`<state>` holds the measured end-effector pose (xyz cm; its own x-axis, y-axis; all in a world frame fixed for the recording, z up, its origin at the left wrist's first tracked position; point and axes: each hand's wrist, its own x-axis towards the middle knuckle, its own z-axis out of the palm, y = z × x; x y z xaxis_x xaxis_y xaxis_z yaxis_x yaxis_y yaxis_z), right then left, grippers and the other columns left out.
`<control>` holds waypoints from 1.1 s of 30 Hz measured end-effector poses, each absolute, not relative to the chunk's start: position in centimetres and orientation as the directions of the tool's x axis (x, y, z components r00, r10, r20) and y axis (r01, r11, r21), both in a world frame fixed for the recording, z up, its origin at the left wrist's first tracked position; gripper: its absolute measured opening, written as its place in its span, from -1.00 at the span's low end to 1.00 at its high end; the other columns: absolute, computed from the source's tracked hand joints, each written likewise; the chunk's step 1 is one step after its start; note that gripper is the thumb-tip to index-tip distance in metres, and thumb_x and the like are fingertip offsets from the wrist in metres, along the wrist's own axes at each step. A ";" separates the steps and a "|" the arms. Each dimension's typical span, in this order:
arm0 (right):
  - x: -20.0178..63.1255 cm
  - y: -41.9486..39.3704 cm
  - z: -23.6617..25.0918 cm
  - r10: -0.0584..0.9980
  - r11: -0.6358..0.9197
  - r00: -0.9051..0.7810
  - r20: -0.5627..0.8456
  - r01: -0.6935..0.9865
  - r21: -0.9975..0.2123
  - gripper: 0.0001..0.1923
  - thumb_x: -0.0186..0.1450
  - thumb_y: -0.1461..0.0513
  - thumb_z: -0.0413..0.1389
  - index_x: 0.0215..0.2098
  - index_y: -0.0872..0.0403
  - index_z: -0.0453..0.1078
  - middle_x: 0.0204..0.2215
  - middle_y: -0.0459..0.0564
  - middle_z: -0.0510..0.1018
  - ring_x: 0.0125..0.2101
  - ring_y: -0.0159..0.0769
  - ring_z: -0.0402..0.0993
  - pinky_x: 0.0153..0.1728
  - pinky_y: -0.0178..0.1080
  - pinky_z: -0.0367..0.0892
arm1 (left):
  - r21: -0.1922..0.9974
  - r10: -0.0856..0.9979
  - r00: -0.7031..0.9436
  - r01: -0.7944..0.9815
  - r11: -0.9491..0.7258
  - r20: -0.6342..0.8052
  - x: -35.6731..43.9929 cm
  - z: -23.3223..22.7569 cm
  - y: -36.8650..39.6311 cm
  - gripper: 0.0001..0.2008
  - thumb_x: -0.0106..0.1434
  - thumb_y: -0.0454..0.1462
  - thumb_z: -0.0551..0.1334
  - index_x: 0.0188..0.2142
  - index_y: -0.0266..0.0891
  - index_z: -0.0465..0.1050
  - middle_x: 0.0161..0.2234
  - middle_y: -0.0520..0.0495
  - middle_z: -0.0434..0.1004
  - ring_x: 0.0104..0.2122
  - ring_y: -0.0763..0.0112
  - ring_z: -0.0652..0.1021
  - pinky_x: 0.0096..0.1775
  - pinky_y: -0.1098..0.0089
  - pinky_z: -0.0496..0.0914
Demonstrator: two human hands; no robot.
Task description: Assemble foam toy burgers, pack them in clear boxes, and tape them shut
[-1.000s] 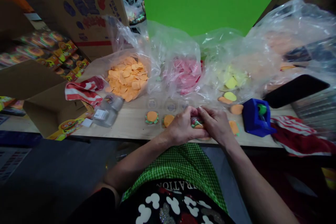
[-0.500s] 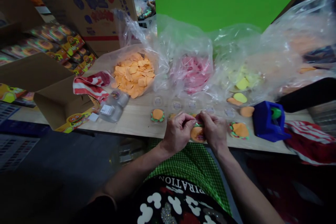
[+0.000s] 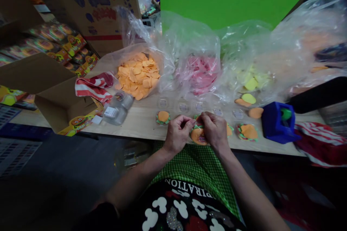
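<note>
At the near table edge, the left hand [image 3: 177, 134] and right hand [image 3: 214, 130] pinch together on a small toy burger [image 3: 198, 135], between them at six o'clock. It looks light, soft, layered foam; best gripped by its rim.

At the frame's centre the left hand [image 3: 177, 133] and right hand [image 3: 214, 130] pinch a small burger toy [image 3: 198, 135] between them at the near edge of the wooden table [image 3: 135, 124]. Finished burger toys sit either side — one left [image 3: 163, 117], one right [image 3: 246, 131]. Behind, clear bags hold orange discs [image 3: 138, 74] and pink pieces [image 3: 202, 74]; a blue box [image 3: 276, 122] stands at right.
</note>
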<state>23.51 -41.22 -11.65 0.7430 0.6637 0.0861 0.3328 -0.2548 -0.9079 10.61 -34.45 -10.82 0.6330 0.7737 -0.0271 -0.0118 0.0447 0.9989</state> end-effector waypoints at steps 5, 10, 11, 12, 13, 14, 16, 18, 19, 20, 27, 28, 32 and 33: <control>23.8 -40.8 -11.5 0.628 -0.270 0.774 0.076 0.308 -0.912 -0.61 0.25 0.03 0.01 -0.64 0.05 0.37 -0.69 -0.07 0.41 -0.60 -0.30 0.29 -0.50 -0.25 0.16 | 0.989 0.722 0.692 -0.085 0.121 -0.029 9.9 -10.9 -35.9 -0.60 0.13 -0.19 0.46 -0.07 -0.19 0.45 -0.09 -0.10 0.48 -0.12 0.36 0.51 -0.11 0.42 0.42; 23.9 -41.7 -12.0 0.691 -0.119 0.722 0.025 0.148 -0.982 -0.59 0.33 -0.04 -0.03 -0.46 0.05 0.42 -0.55 -0.07 0.43 -0.51 -0.29 0.30 -0.49 -0.26 0.18 | 0.973 0.741 0.667 -0.112 0.202 -0.077 9.9 -11.2 -35.6 -0.53 0.14 -0.20 0.46 0.00 -0.19 0.41 -0.06 -0.09 0.51 -0.15 0.40 0.54 -0.09 0.42 0.45; 24.0 -42.0 -12.0 0.715 -0.079 0.699 0.006 0.089 -0.993 -0.59 0.36 -0.06 -0.05 -0.38 0.04 0.43 -0.50 -0.07 0.43 -0.49 -0.29 0.30 -0.49 -0.27 0.19 | 0.961 0.733 0.675 -0.146 0.237 -0.078 9.9 -11.2 -35.3 -0.54 0.14 -0.19 0.45 0.00 -0.19 0.42 -0.08 -0.07 0.53 -0.15 0.40 0.54 -0.08 0.42 0.45; 24.1 -42.4 -12.0 0.743 -0.055 0.670 -0.007 0.051 -0.997 -0.59 0.37 -0.07 -0.05 -0.32 0.03 0.42 -0.46 -0.08 0.43 -0.47 -0.29 0.30 -0.48 -0.27 0.20 | 0.943 0.720 0.689 -0.179 0.279 -0.082 9.8 -11.2 -35.0 -0.55 0.14 -0.18 0.46 -0.02 -0.20 0.44 -0.11 -0.05 0.54 -0.17 0.41 0.54 -0.08 0.41 0.45; 24.3 -42.7 -12.0 0.772 -0.049 0.636 -0.007 0.049 -0.998 -0.61 0.37 -0.08 -0.03 -0.30 0.02 0.40 -0.45 -0.09 0.41 -0.45 -0.28 0.30 -0.46 -0.27 0.21 | 0.926 0.707 0.702 -0.205 0.318 -0.088 9.8 -11.2 -34.8 -0.57 0.13 -0.16 0.46 -0.05 -0.21 0.46 -0.15 -0.03 0.55 -0.19 0.42 0.55 -0.09 0.41 0.46; 24.3 -43.0 -11.9 0.798 -0.051 0.603 0.007 0.080 -0.996 -0.64 0.36 -0.08 0.01 -0.32 0.01 0.37 -0.44 -0.10 0.38 -0.43 -0.28 0.29 -0.43 -0.27 0.23 | 0.913 0.699 0.709 -0.218 0.346 -0.095 9.7 -11.1 -34.6 -0.59 0.12 -0.15 0.47 -0.09 -0.22 0.47 -0.19 -0.02 0.56 -0.22 0.44 0.55 -0.12 0.43 0.46; 24.3 -43.4 -11.7 0.837 -0.052 0.543 0.059 0.187 -0.981 -0.64 0.35 -0.08 0.06 -0.38 0.01 0.29 -0.45 -0.12 0.33 -0.40 -0.28 0.26 -0.36 -0.26 0.24 | 0.905 0.691 0.715 -0.218 0.366 -0.107 9.6 -11.0 -34.4 -0.60 0.09 -0.14 0.49 -0.14 -0.23 0.49 -0.23 0.00 0.57 -0.27 0.47 0.55 -0.17 0.46 0.46; 24.2 -43.5 -11.3 0.849 -0.041 0.520 0.097 0.247 -0.968 -0.61 0.35 -0.10 0.05 -0.42 0.00 0.22 -0.47 -0.13 0.29 -0.40 -0.28 0.22 -0.35 -0.25 0.21 | 0.910 0.679 0.725 -0.198 0.365 -0.114 9.5 -10.8 -34.5 -0.60 0.08 -0.12 0.49 -0.15 -0.23 0.50 -0.25 0.00 0.58 -0.29 0.47 0.56 -0.20 0.48 0.46; 24.1 -43.6 -11.2 0.853 -0.033 0.512 0.104 0.252 -0.967 -0.59 0.35 -0.11 0.04 -0.43 0.00 0.20 -0.47 -0.13 0.28 -0.40 -0.28 0.21 -0.35 -0.24 0.21 | 0.912 0.673 0.730 -0.188 0.364 -0.118 9.5 -10.8 -34.5 -0.59 0.08 -0.12 0.49 -0.15 -0.23 0.50 -0.25 0.00 0.59 -0.29 0.47 0.56 -0.21 0.48 0.46; 24.0 -43.6 -11.0 0.859 -0.032 0.501 0.101 0.250 -0.968 -0.57 0.36 -0.13 0.02 -0.44 0.00 0.19 -0.47 -0.13 0.27 -0.41 -0.28 0.20 -0.36 -0.24 0.20 | 0.914 0.667 0.736 -0.180 0.365 -0.121 9.4 -10.8 -34.6 -0.59 0.07 -0.11 0.50 -0.15 -0.23 0.51 -0.24 -0.01 0.59 -0.30 0.46 0.56 -0.21 0.47 0.46; 23.3 -43.5 -11.5 0.856 -0.123 0.516 0.033 0.265 -0.956 -0.50 0.36 -0.18 -0.01 -0.50 -0.01 0.12 -0.55 -0.15 0.21 -0.49 -0.31 0.14 -0.44 -0.23 0.11 | 0.911 0.682 0.718 -0.180 0.372 -0.136 9.4 -11.0 -34.7 -0.60 0.05 -0.11 0.50 -0.24 -0.29 0.50 -0.30 -0.02 0.58 -0.33 0.48 0.55 -0.21 0.46 0.46; 23.3 -43.4 -11.7 0.841 -0.122 0.540 0.038 0.257 -0.959 -0.49 0.36 -0.18 0.00 -0.51 -0.01 0.11 -0.56 -0.15 0.20 -0.49 -0.31 0.14 -0.44 -0.23 0.11 | 0.899 0.694 0.701 -0.184 0.397 -0.163 9.6 -11.0 -34.7 -0.59 0.03 -0.10 0.51 -0.24 -0.29 0.49 -0.32 -0.01 0.58 -0.35 0.48 0.55 -0.24 0.46 0.47; 23.3 -43.0 -12.8 0.770 -0.041 0.638 -0.009 0.035 -0.999 -0.58 0.35 -0.15 0.01 -0.38 0.00 0.24 -0.50 -0.15 0.30 -0.51 -0.33 0.23 -0.48 -0.25 0.16 | 0.793 0.702 0.601 -0.177 0.583 -0.381 10.7 -10.4 -33.6 -0.54 0.01 -0.05 0.50 -0.24 -0.29 0.46 -0.39 -0.02 0.58 -0.50 0.42 0.55 -0.53 0.49 0.40; 23.2 -43.0 -12.9 0.762 -0.016 0.646 -0.045 -0.051 -0.999 -0.62 0.34 -0.13 0.03 -0.29 -0.01 0.28 -0.45 -0.14 0.35 -0.52 -0.34 0.27 -0.50 -0.26 0.18 | 0.749 0.689 0.578 -0.189 0.635 -0.438 11.0 -10.3 -33.1 -0.55 0.03 -0.03 0.48 -0.24 -0.29 0.47 -0.41 -0.02 0.57 -0.53 0.42 0.55 -0.58 0.50 0.36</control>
